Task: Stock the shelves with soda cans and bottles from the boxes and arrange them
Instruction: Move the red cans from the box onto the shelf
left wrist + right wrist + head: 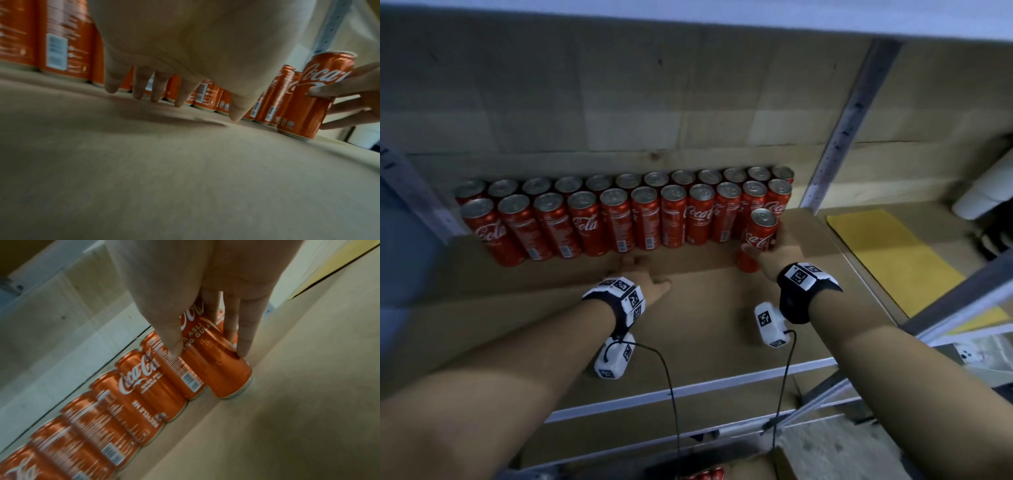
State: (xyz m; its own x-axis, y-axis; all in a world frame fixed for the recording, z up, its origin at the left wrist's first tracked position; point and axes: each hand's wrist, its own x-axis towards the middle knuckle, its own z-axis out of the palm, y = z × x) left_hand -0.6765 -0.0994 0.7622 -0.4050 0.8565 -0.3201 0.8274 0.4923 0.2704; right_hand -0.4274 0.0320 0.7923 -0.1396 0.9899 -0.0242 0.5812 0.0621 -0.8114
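Note:
Two rows of red cola cans (619, 219) stand along the back of the brown shelf board (705, 325). My right hand (774, 253) grips one more red can (758, 240) at the right end, just in front of the front row; thumb and fingers wrap its sides, and its base sits on the board (232, 386). The same can (308, 97) shows at the right of the left wrist view. My left hand (647, 277) is empty, with fingers (156, 91) spread and straight, tips close to the board in front of the middle cans (205, 95).
A grey perforated upright (842, 130) stands just right of the cans. Beyond it, a yellow sheet (893, 253) lies on the neighbouring shelf. The shelf's white front rail (688, 390) runs below my wrists. More red cans (705, 474) show at the bottom edge.

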